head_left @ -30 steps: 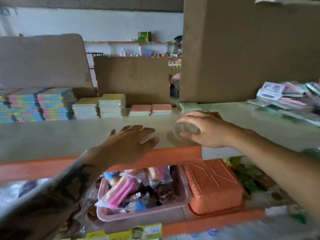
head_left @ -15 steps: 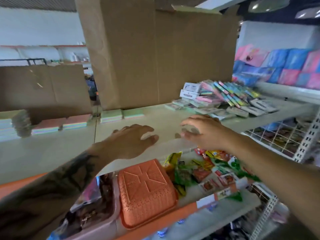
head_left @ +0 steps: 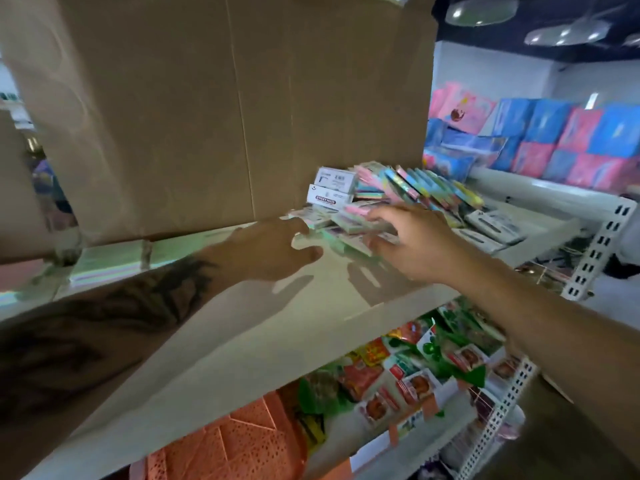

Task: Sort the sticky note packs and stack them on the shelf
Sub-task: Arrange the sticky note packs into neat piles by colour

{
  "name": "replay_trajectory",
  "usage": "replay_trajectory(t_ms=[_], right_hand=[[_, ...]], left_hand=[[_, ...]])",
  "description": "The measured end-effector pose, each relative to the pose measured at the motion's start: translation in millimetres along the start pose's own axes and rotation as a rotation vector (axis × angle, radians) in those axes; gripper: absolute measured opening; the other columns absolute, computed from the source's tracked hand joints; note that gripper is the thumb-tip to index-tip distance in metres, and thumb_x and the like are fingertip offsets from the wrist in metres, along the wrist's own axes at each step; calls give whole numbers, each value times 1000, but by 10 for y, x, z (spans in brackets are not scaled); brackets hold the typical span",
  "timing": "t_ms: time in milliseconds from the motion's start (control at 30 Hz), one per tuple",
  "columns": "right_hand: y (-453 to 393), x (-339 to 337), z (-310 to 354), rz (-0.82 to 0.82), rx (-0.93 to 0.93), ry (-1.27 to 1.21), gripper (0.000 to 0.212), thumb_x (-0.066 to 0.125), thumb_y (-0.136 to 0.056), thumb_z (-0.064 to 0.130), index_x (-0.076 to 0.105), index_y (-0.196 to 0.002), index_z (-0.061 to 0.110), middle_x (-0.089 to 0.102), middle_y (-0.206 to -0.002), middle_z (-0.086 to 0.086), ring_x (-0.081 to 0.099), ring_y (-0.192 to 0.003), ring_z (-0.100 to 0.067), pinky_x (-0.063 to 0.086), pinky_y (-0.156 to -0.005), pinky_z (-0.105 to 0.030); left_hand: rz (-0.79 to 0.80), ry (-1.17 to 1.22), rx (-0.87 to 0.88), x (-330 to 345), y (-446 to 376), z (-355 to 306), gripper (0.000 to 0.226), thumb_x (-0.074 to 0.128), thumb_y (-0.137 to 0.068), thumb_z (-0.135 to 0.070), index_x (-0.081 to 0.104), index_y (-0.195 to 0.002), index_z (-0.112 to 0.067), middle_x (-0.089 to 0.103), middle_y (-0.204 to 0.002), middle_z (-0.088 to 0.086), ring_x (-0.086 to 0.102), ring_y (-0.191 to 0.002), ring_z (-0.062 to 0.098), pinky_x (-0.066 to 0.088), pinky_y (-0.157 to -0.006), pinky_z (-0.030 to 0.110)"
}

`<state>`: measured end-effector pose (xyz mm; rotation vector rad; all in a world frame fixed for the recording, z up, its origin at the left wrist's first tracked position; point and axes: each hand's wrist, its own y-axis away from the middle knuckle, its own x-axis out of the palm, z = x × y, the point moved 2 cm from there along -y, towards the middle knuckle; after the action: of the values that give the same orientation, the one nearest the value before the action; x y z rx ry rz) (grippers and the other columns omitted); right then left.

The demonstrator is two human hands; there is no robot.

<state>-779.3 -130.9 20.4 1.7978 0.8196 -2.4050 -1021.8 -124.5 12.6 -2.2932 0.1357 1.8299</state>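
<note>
A loose heap of sticky note packs [head_left: 408, 188] in pink, blue, yellow and white lies on the grey shelf [head_left: 263, 327], at its right end. My right hand [head_left: 412, 244] reaches into the near edge of the heap, fingers spread over the flat packs there. My left hand [head_left: 273, 251] hovers just left of the heap, fingers loosely bent, holding nothing that I can see. Two white boxed packs [head_left: 330, 190] are stacked at the heap's left side. Pale green packs [head_left: 114, 259] lie flat further left along the shelf. The picture is motion-blurred.
A tall cardboard box [head_left: 221, 109] stands at the back of the shelf behind the packs. Below are an orange basket [head_left: 239, 445] and snack packets [head_left: 408, 372]. A perforated shelf upright [head_left: 599, 244] is at the right, with pink and blue packages [head_left: 554, 140] on a further shelf.
My view has swung right, from the stacked packs to the loose heap. Both hands have moved right and forward along the shelf until the right hand reached the heap.
</note>
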Motion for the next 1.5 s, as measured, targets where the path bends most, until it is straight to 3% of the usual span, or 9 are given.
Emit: replay_trajectory(t_ms=[167, 200, 267, 367, 600, 900, 1000, 1100, 1500], right_hand=[[-452, 76, -99, 2, 34, 94, 42, 53, -101, 50, 58, -134, 27, 71, -101, 4, 65, -93, -23, 42, -73, -35], [-503, 106, -120, 8, 44, 123, 42, 50, -101, 52, 59, -131, 24, 53, -79, 13, 61, -82, -19, 37, -70, -35], [-555, 186, -156, 45, 64, 139, 39, 47, -103, 51, 60, -122, 20, 64, -113, 4, 56, -77, -13, 37, -70, -36], [-552, 294, -196, 72, 79, 196, 43, 43, -102, 53, 60, -123, 20, 63, -128, -4, 57, -117, -27, 43, -97, -44], [-472, 292, -127, -64, 49, 55, 22, 58, -96, 47, 60, -99, 25, 54, -104, -1, 56, -96, -27, 45, -88, -42], [-491, 179, -59, 2, 68, -69, 25, 70, -89, 49, 55, -90, 29, 50, -97, 10, 54, -84, -16, 43, -69, -35], [-452, 137, -28, -38, 52, -75, 25, 75, -87, 49, 58, -89, 30, 50, -104, 17, 55, -88, -14, 43, -73, -35], [-361, 139, 81, -71, 26, -94, 26, 78, -83, 48, 58, -87, 32, 53, -103, 10, 58, -89, -16, 48, -78, -37], [284, 304, 1278, -38, -186, -243, 24, 81, -81, 42, 65, -94, 30, 53, -114, 6, 54, -108, -18, 45, -94, -37]], left_hand=[[-102, 30, -2, 11, -573, 57, 71, 42, -76, -76, 42, -141, -47, 59, -140, -5, 57, -127, 29, 48, -102, 52], [-109, 22, -17, 28, -663, 63, 73, 42, -75, -76, 41, -141, -45, 60, -139, -3, 58, -125, 31, 49, -101, 52], [-104, 9, -59, 79, -805, 83, 80, 41, -74, -78, 40, -143, -37, 59, -140, 4, 57, -126, 36, 48, -101, 53], [-50, 42, -101, 200, -936, 129, 90, 35, -69, -86, 45, -139, -31, 60, -138, 5, 58, -124, 35, 48, -101, 53], [-116, 30, -118, 219, -941, 154, 66, 52, -79, -80, 57, -126, -34, 65, -125, -7, 60, -114, 24, 41, -97, 44], [-170, 7, -156, 4, -505, 263, 56, 61, -81, -71, 61, -121, -32, 65, -112, -8, 56, -102, 22, 38, -102, 42], [-160, 0, -157, -64, -311, 343, 46, 60, -83, -67, 62, -112, -32, 67, -108, -8, 57, -92, 19, 44, -85, 36], [-161, -10, -166, -140, -92, 420, 37, 62, -82, -64, 58, -101, -33, 66, -104, -6, 59, -91, 21, 51, -91, 41], [-279, 78, -288, -319, 1548, 955, 56, 68, -75, -73, 64, -116, -35, 66, -110, -5, 63, -98, 24, 55, -85, 37]])
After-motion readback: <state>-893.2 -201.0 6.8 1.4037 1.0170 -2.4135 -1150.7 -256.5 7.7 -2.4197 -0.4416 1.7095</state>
